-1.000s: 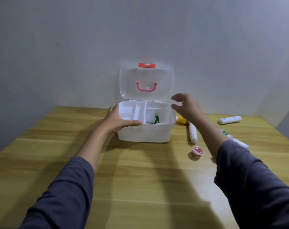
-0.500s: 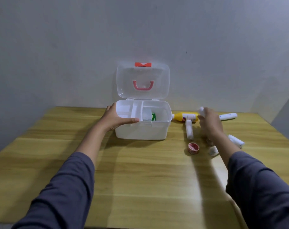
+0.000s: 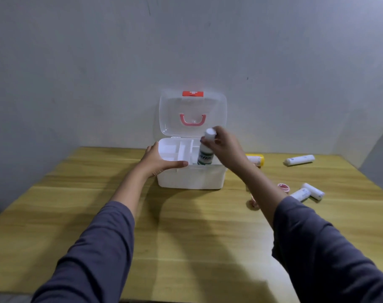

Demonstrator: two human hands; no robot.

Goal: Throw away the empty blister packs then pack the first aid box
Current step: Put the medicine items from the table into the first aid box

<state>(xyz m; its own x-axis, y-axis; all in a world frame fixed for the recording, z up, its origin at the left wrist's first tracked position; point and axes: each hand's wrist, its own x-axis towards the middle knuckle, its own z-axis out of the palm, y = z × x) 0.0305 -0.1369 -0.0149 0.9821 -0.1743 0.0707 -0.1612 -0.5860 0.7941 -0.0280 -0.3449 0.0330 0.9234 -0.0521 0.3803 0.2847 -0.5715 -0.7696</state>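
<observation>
A white first aid box (image 3: 190, 179) stands open on the wooden table, its clear lid (image 3: 192, 112) upright against the wall with a pink handle. My left hand (image 3: 158, 161) grips the box's left front rim, thumb along the edge. My right hand (image 3: 224, 147) holds a white tube with green print (image 3: 206, 153) upright, its lower end inside the box's right compartment. A divided white tray fills the left part of the box. No blister pack is visible.
Right of the box lie a yellow bottle (image 3: 256, 159), a white tube (image 3: 299, 160), two short white rolls (image 3: 307, 192) and a small pink-rimmed cap (image 3: 283, 187). A second small pink item (image 3: 254, 203) sits beside my right forearm. The wall is right behind the box.
My right hand picked a white tube up from the table on the right and brought it left over the box, lowering its end into the right compartment. My left hand stayed on the rim.
</observation>
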